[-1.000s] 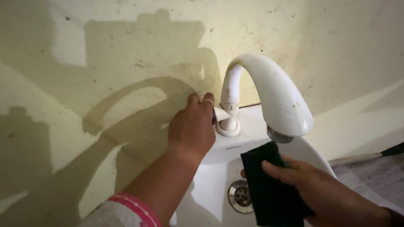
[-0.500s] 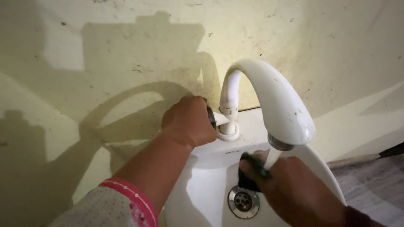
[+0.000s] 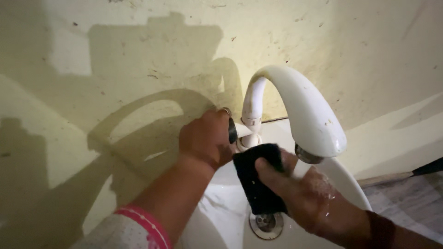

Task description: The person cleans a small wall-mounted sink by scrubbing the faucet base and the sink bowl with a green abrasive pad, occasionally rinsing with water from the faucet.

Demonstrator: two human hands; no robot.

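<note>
One stained, yellowish plaster wall (image 3: 138,69). One white glazed basin (image 3: 217,212), round steel drain (image 3: 266,223). One curved white faucet (image 3: 295,106), speckled with grime. Left hand (image 3: 206,138), fingers clenched on the faucet's side handle (image 3: 237,130). Right hand (image 3: 307,193), wet, fingers grasping one dark rectangular sponge (image 3: 258,177) under the spout, over the basin.

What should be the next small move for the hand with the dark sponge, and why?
Probably hold the dark sponge under the spout. Water seems to run over the right hand, and the left hand keeps its grip on the tap handle, so the sponge can get wet.
</note>
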